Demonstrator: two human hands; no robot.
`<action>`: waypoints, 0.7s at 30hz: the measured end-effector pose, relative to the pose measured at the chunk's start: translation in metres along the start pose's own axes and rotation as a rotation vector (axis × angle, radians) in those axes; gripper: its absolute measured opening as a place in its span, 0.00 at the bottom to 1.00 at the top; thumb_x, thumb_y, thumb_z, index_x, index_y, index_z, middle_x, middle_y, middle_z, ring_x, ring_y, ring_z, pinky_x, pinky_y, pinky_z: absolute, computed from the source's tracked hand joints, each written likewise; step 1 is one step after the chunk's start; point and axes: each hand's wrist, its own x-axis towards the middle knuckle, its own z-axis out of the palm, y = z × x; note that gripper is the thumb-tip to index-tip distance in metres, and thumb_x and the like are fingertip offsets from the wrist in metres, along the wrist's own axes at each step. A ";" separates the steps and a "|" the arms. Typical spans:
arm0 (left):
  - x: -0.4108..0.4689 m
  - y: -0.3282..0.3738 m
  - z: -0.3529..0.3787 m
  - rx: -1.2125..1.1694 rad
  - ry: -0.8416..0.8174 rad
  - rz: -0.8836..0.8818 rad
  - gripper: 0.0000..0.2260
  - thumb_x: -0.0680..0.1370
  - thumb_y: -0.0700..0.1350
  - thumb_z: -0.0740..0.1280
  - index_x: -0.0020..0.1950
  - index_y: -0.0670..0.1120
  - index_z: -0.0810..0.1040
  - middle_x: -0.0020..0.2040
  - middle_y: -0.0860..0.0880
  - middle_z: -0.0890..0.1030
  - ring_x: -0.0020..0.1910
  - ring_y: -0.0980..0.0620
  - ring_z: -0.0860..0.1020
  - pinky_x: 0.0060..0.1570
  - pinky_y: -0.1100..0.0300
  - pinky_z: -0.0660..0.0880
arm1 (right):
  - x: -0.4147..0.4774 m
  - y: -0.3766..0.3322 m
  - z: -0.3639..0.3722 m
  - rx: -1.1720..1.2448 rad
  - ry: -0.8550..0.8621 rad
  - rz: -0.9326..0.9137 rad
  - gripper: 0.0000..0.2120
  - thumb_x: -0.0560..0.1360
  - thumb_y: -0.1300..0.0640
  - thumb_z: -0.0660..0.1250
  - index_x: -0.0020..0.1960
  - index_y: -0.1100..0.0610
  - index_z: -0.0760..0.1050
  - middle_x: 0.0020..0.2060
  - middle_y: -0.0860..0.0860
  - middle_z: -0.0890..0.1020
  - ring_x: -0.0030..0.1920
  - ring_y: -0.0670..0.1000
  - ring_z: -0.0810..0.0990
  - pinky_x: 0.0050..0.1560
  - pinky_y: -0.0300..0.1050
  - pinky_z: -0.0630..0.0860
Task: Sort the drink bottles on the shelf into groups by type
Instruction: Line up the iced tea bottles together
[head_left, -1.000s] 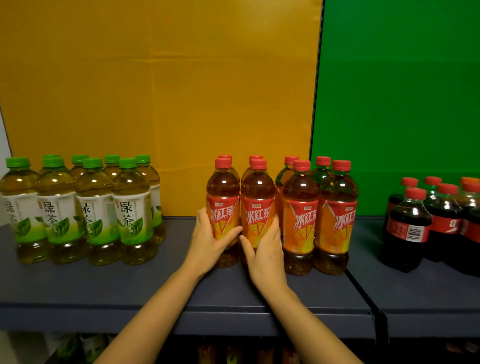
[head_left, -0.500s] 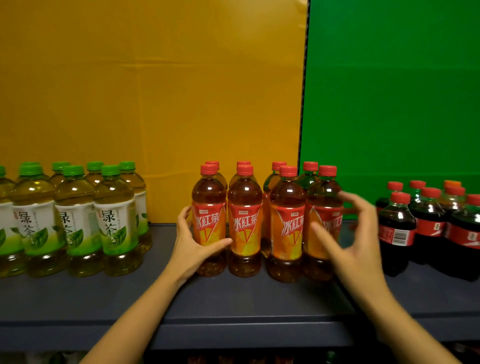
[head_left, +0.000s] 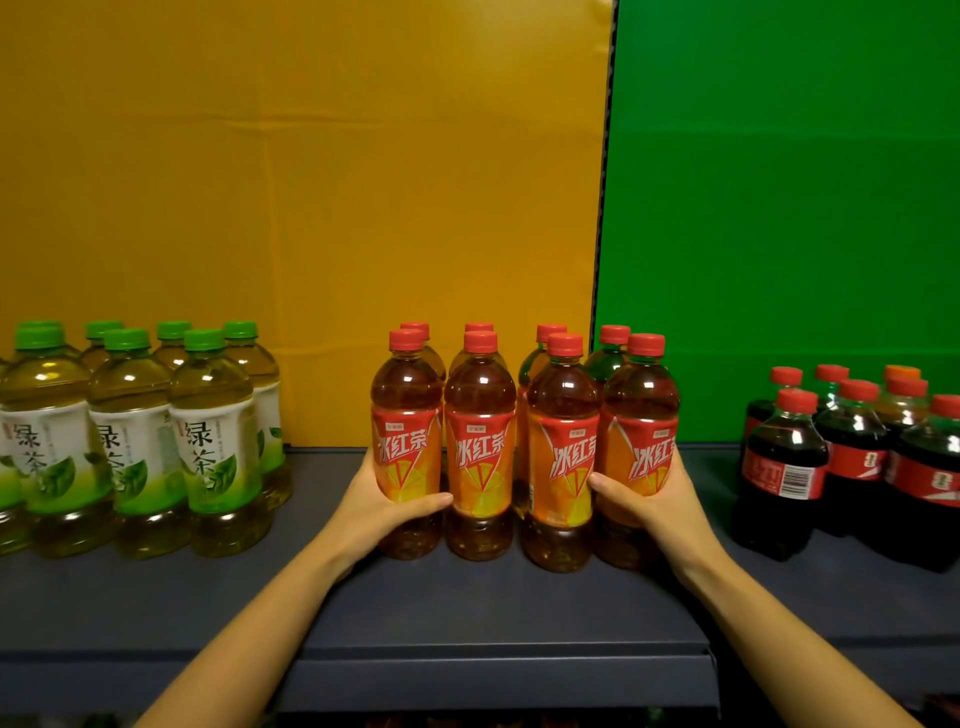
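Head view, looking down at a dark grey shelf (head_left: 467, 613), with a yellow panel (head_left: 311, 182) behind on the left and a green panel (head_left: 779, 182) behind on the right.

Centre of the shelf: iced tea bottles (head_left: 480, 457), upright in two rows of four. Red caps, brown liquid, red-and-orange labels printed with 冰红茶 in slanted white characters above a lemon-slice drawing. Small tag above the characters too small to read.

Left hand (head_left: 379, 512) wrapped round the leftmost front bottle (head_left: 407, 395), palm against its outer side, thumb laid across the lower front of the label, tip reaching the neighbouring bottle. Right hand (head_left: 662, 504) wrapped likewise round the rightmost front bottle (head_left: 641, 400), thumb pointing inward across the label to the edge of the third bottle. Both held bottles upright at the ends of the front row, close against their neighbours.

Far left, well apart from the tea block: green tea bottles (head_left: 218, 441). Green caps, pale yellow liquid, white-and-green labels with 绿茶 in dark brush characters running downward, plus leaf artwork. Small red seal beside the characters unreadable.

Far right, before the green panel: cola bottles (head_left: 784, 467), shorter, with dark liquid, red caps and red labels. Barcode on the nearest label, white lettering blurred beyond reading. One orange cap (head_left: 902, 372) at the back of that group.
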 end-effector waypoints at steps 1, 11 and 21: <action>0.000 0.000 0.000 0.001 -0.001 -0.002 0.51 0.46 0.61 0.79 0.66 0.53 0.65 0.57 0.54 0.78 0.54 0.59 0.79 0.44 0.67 0.77 | 0.000 0.001 0.001 -0.004 0.001 -0.003 0.30 0.64 0.67 0.74 0.62 0.51 0.68 0.53 0.49 0.81 0.48 0.42 0.82 0.41 0.32 0.77; -0.001 0.004 0.004 0.001 0.030 -0.003 0.44 0.52 0.55 0.81 0.63 0.55 0.64 0.54 0.57 0.77 0.50 0.61 0.78 0.43 0.68 0.76 | 0.005 0.011 0.005 -0.047 0.011 -0.011 0.37 0.60 0.56 0.76 0.66 0.50 0.65 0.56 0.47 0.80 0.53 0.43 0.81 0.46 0.35 0.78; -0.005 0.009 0.004 -0.004 0.047 -0.011 0.47 0.45 0.61 0.80 0.61 0.56 0.66 0.53 0.56 0.78 0.49 0.60 0.79 0.43 0.67 0.76 | 0.009 0.012 0.006 -0.041 -0.024 0.002 0.36 0.60 0.55 0.76 0.65 0.50 0.65 0.55 0.48 0.80 0.53 0.44 0.81 0.48 0.36 0.78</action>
